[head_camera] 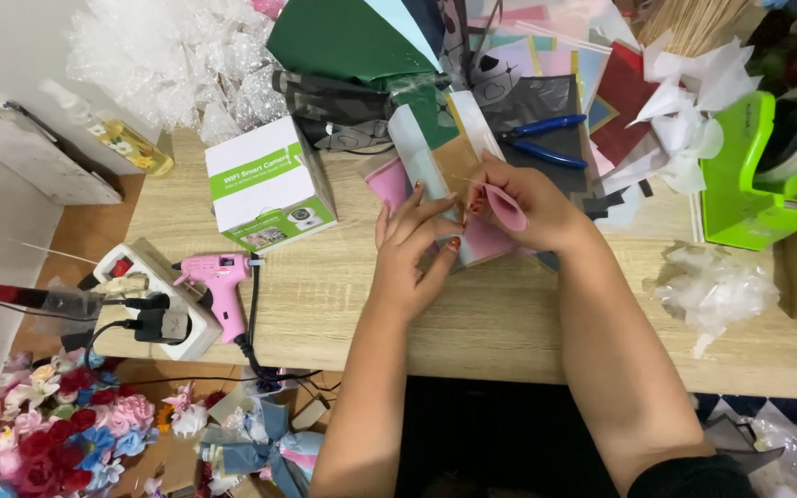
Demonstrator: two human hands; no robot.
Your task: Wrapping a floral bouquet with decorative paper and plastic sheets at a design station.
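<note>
both hands meet over the middle of the wooden table [509,323]; the right hand [528,203] is closed around a small pink petal piece [506,207], which is pinched between thumb and fingers and curls out from the palm; the left hand [412,254] is just beside it, with the fingers bent and the fingertips [454,243] pressing on the pink sheet [486,242] that lies flat under both hands; whether the left hand really grips the sheet or only rests on it i cannot tell; a thin wire or stick seems to pass between the two hands, but it is too fine to be sure; behind the hands lie blue pliers [541,138] on a pile of coloured paper sheets [555,74]; to the left of the hands stands a white and green box [269,184], and near the table edge a pink glue gun [219,286] rests beside a white power strip [154,300]; on the right side stands a green tape dispenser [754,175], and in front of it lies a crumpled clear wrap [712,290]; artificial flowers [48,424] lie on the floor at the lower left.
</note>
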